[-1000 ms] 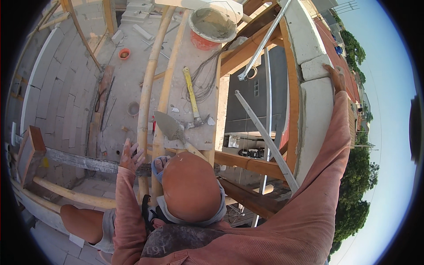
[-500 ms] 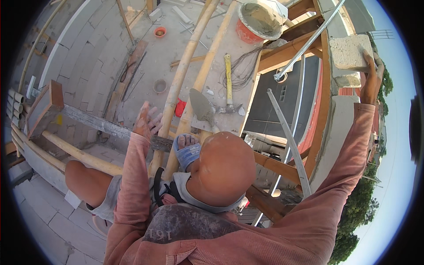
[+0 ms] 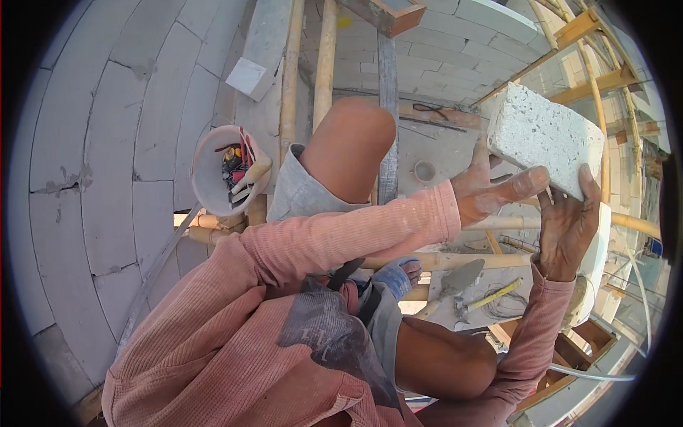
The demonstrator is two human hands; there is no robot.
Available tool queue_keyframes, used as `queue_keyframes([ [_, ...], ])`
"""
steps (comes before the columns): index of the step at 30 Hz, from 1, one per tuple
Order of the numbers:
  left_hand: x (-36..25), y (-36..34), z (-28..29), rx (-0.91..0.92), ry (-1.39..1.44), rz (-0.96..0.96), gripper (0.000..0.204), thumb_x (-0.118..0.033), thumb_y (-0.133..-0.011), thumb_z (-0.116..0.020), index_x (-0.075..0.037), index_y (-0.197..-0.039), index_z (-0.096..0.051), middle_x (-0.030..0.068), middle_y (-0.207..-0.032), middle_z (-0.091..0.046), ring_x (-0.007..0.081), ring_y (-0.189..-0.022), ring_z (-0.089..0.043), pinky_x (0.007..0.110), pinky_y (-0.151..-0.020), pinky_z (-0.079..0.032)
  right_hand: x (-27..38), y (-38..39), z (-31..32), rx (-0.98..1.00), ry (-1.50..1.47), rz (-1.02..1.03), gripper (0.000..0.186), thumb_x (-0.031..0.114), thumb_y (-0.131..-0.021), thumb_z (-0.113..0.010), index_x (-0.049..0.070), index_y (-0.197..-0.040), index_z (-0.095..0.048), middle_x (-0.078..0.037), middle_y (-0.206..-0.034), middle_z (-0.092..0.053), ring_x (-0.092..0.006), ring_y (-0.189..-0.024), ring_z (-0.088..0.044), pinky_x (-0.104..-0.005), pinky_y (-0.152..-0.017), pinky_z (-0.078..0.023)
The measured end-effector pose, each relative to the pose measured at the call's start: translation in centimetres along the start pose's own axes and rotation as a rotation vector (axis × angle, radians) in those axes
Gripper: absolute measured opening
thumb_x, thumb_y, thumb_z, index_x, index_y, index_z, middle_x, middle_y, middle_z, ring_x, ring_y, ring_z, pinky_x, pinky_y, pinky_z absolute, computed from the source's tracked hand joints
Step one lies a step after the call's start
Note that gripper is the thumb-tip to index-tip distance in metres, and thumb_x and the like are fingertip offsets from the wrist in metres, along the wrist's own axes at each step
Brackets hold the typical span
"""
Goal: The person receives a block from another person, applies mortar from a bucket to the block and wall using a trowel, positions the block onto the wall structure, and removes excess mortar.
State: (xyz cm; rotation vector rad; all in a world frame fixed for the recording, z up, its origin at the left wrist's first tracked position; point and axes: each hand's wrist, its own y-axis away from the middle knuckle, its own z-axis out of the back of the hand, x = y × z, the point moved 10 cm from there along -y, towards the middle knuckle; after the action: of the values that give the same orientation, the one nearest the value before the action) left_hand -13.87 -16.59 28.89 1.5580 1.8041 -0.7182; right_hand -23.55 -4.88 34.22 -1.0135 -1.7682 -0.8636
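Note:
A pale, pitted lightweight concrete block is held up at the right, tilted, between my two hands. My left hand is closed at its left end, the thumb along the lower edge and some fingers hidden behind it. Bent under the block's lower right edge are the fingers of my right hand, with the palm turned up. Below them, a trowel with a grey-coated blade lies beside a hammer with a yellow handle, close to my sandalled foot.
Bamboo poles run across the work spot. A white bucket of hand tools stands at my left, near another pale block. The block wall fills the left side. A small pot sits on the floor below.
My view has swung left. The block, earlier at the far right with my right hand on it, is now in front of me. My left hand, previously empty and spread, has taken hold too.

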Motion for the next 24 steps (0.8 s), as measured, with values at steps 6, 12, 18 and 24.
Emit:
queue_keyframes([
  [6, -17.9, 4.6, 10.9, -0.45, 0.126, -0.525, 0.099, -0.061, -0.081, -0.073, -0.017, -0.154, -0.024, 0.0105, -0.148, -0.041, 0.0366, -0.141, -0.037, 0.062, -0.115, -0.027, -0.4, -2.6, -23.3, 0.679, 0.281, 0.324, 0.049, 0.034, -0.102, -0.049, 0.0, -0.137, -0.048, -0.019, -0.141, -0.049, -0.0285, -0.135, -0.047, -0.0494, -0.117, -0.034],
  [12, -28.6, 16.3, 22.9, -0.411, 0.096, -0.765, 0.091, -0.062, -0.085, -0.065, -0.007, -0.149, -0.034, 0.0212, -0.145, -0.049, 0.0384, -0.131, -0.051, 0.06, -0.104, -0.047, -9.8, -2.5, -33.7, 0.935, 0.574, 0.188, 0.05, 0.043, -0.105, -0.04, 0.005, -0.134, -0.056, -0.015, -0.133, -0.056, -0.0283, -0.123, -0.057, -0.0428, -0.109, -0.042],
  [18, -27.4, 32.5, 33.3, -1.007, -0.156, -0.717, 0.085, -0.063, -0.087, -0.058, -0.017, -0.153, -0.03, 0.0166, -0.148, -0.045, 0.0413, -0.138, -0.042, 0.069, -0.108, -0.037, -29.0, 3.8, -34.7, 1.443, 0.898, -0.079, 0.061, 0.053, -0.094, -0.061, -0.003, -0.116, -0.065, -0.021, -0.115, -0.067, -0.0299, -0.107, -0.065, -0.0359, -0.092, -0.049],
  [24, -23.1, 34.0, 37.2, -0.971, 0.119, -0.702, 0.076, -0.065, -0.089, -0.053, -0.017, -0.148, -0.041, 0.0175, -0.144, -0.048, 0.0405, -0.132, -0.048, 0.066, -0.1, -0.045, -39.3, 12.3, -35.6, 1.812, 0.995, -0.341, 0.104, 0.076, -0.078, -0.063, -0.002, -0.144, -0.042, -0.03, -0.127, -0.06, -0.0397, -0.122, -0.058, -0.0426, -0.105, -0.044],
])
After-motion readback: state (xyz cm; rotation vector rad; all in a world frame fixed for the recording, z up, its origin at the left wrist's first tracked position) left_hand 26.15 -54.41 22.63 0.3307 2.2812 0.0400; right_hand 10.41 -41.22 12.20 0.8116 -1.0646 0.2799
